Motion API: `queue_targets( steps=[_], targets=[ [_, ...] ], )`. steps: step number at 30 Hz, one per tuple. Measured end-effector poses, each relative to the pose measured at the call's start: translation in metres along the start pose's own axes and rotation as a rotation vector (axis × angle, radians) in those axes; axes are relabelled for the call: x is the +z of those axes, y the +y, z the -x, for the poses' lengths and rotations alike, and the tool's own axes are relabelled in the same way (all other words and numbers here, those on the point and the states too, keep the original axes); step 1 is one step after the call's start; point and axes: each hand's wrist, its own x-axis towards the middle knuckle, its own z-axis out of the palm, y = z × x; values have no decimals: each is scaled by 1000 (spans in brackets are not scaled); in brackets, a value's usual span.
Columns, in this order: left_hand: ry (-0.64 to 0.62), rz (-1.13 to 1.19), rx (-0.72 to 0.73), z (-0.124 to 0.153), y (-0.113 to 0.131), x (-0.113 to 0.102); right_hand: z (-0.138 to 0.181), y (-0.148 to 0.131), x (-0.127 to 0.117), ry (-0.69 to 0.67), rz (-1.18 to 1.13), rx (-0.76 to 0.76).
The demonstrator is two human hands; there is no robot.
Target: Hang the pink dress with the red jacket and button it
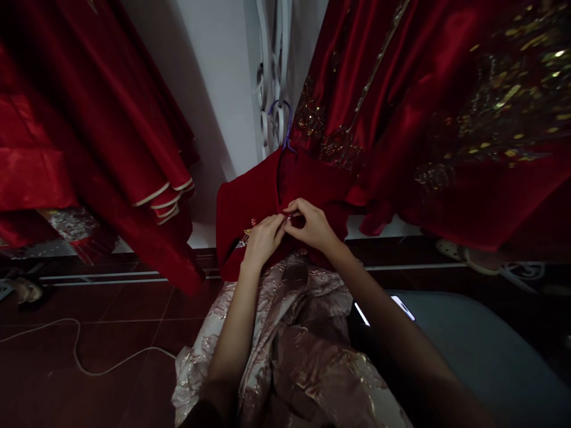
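Observation:
A red jacket (250, 196) hangs in front of me on a purple hanger (286, 128), with a jewelled ornament (246, 233) on its left side. Fingers bent, my left hand (264, 239) grips the jacket's front edge. My right hand (314, 226) pinches the same edge, thumb and forefinger curved into a ring. The fingertips of both hands meet at the front opening; a small detail between them is too tiny to make out. Below the jacket, a pale shiny brocade fabric (307, 321) spreads down under my forearms.
A white scrolled metal stand (263, 89) bears the hanger. Red garments (116, 107) hang at left, and a sequinned red dress (499, 119) at right. A phone (404, 308) lies on a grey seat (464, 345). Shoes (27, 291) and a white cable (78, 351) are on the tiled floor.

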Motion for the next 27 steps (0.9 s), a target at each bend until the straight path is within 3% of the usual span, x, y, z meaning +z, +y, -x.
queue_targets(
  steps=[6,10,14,18,22,27],
  targets=[
    [184,502,-176,-3,1,28,17,8,7,61,-90,69],
    [141,787,-211,-5,-3,40,37,29,4,-53,67,86],
    [101,828,-234,-3,-9,42,40,49,-15,-88,235,256],
    [81,682,-279,1,-17,45,34,39,-52,-122,270,387],
    [113,629,-380,2,-21,52,28,5,-76,-305,-74,390],
    [95,716,-389,-1,-21,43,22,-20,-66,-395,-512,385]
  ],
)
